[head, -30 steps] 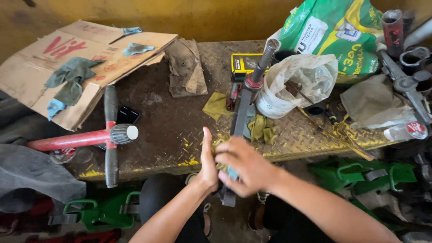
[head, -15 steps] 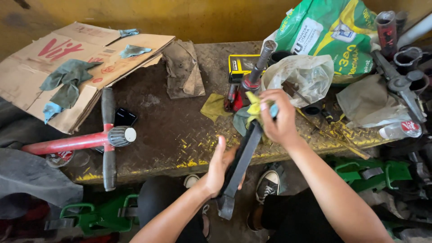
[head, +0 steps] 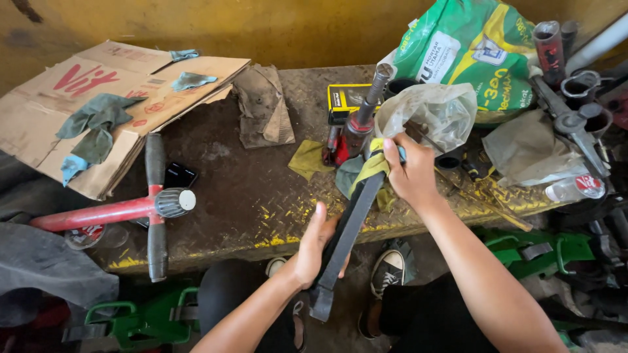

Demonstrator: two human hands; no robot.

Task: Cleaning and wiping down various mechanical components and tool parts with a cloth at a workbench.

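Note:
A long dark flat metal bar (head: 347, 232) slants from below the bench edge up onto the bench top. My left hand (head: 315, 245) grips its lower part near the bench edge. My right hand (head: 411, 171) presses a yellow-green rag (head: 369, 167) around the bar's upper end. Just beyond that end stands a red and black cylinder with a metal rod (head: 360, 121).
The worn metal bench (head: 242, 196) holds flattened cardboard (head: 104, 98) with rags at left, a red T-handle tool (head: 140, 206), a brown cloth (head: 261, 111), a clear plastic bag (head: 435, 111), a green sack (head: 477, 49) and metal parts (head: 569, 111) at right. Green jacks (head: 150, 320) lie below.
My right hand slid with the rag from the bar's lower end, near my left hand, up to its top end. My left hand has kept its hold on the lower part.

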